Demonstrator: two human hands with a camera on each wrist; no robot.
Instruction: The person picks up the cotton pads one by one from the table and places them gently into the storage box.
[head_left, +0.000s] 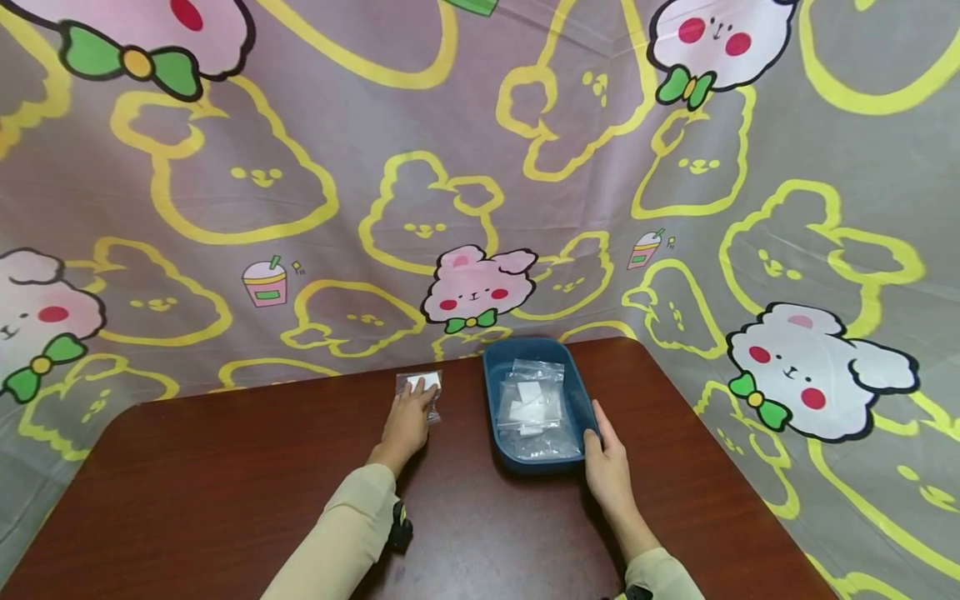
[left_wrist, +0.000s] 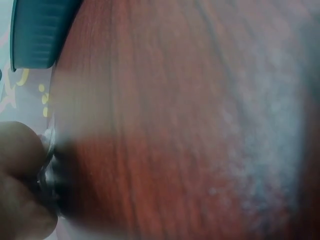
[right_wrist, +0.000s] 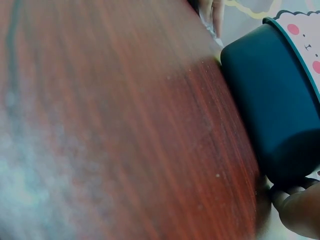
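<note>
My left hand point(head_left: 407, 423) lies over a small clear zip bag point(head_left: 433, 410) with a white piece in it, flat on the table. Its fingers stretch forward onto the bag; in the left wrist view the fingertips point(left_wrist: 22, 150) press down at the plastic. A dark blue plastic bin point(head_left: 498, 446) stands to the right, and several clear zip bags point(head_left: 551, 392) with white pieces lie inside it. At the bin's near right corner my right hand point(head_left: 611, 473) grips the wall, thumb over the rim and fingers along the outside.
Both things rest on a brown wood-grain table point(head_left: 247, 475), near its back edge. A patterned cloth point(head_left: 352, 200) with cartoon rabbits hangs behind the table and along its right side.
</note>
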